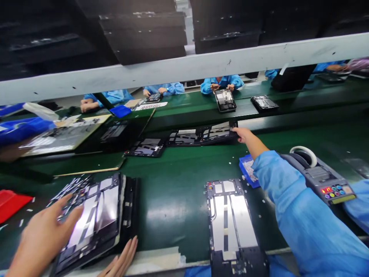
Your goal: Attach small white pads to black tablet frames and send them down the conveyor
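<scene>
My left hand is over a stack of tablets with their insides showing at lower left, thumb and fingers apart. Its fingertips are near the face of the top tablet; whether they touch it I cannot tell. My right hand, at the end of a blue sleeve, reaches far forward. It pinches the right end of an opened tablet that lies in a row with others. Another opened tablet, silver panels up, lies nearer and overhangs the bench edge. Fingers of another hand rest beside the stack's right side; their owner's arm is hidden.
Thin strips lie behind the stack, with a red tray further left. A blue box and a tape dispenser stand at right. Overhead runs a shelf bar. Across the bench, people in blue handle devices.
</scene>
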Action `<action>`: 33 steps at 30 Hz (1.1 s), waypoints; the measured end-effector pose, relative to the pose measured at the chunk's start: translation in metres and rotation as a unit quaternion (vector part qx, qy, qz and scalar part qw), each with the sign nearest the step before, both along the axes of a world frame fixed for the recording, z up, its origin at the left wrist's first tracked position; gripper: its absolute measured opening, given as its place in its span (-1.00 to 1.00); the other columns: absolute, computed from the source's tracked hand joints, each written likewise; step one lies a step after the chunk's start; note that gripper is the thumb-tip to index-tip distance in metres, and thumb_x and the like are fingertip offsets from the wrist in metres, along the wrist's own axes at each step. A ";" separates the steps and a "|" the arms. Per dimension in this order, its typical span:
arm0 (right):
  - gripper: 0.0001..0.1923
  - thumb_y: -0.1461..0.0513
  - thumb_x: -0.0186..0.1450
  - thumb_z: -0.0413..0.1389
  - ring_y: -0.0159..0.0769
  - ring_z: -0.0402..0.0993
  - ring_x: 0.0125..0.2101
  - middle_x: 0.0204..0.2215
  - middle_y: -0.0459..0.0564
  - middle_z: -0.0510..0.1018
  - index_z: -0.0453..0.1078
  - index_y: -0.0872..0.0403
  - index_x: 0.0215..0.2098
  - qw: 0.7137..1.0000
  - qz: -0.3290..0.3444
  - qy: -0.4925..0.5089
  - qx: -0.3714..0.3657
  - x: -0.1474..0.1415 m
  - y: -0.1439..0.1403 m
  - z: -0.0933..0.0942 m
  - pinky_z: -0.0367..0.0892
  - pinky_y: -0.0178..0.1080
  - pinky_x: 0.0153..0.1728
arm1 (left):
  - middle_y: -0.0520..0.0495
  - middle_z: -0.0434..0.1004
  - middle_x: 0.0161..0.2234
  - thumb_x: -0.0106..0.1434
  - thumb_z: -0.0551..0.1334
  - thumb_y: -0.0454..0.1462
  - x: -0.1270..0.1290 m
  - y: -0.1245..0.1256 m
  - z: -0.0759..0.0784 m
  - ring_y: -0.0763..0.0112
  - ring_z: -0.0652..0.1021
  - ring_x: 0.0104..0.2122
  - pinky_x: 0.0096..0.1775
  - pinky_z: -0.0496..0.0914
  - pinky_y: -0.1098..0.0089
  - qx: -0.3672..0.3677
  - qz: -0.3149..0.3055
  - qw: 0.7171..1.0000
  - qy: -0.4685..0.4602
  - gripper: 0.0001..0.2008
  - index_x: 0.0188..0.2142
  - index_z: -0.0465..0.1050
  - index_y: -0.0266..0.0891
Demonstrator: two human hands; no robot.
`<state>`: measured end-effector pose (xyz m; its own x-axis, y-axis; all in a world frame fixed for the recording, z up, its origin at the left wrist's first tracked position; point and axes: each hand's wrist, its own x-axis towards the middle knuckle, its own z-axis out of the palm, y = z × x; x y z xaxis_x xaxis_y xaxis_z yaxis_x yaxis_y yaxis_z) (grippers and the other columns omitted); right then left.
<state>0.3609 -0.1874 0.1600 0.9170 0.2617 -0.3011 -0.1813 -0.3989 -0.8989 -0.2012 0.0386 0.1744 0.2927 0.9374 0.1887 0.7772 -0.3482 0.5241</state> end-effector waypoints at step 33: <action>-0.44 0.05 0.38 0.12 -0.08 0.50 -0.05 0.12 0.15 0.46 0.37 -0.08 0.33 0.966 0.217 -0.136 0.019 -0.265 -0.277 -0.105 0.51 -0.10 -0.10 | -0.14 0.49 -0.13 0.41 0.14 -0.19 0.173 -0.205 -0.106 0.20 0.53 -0.24 -0.11 0.48 0.20 -0.093 -0.395 0.913 -0.040 -0.46 0.36 0.25 -0.14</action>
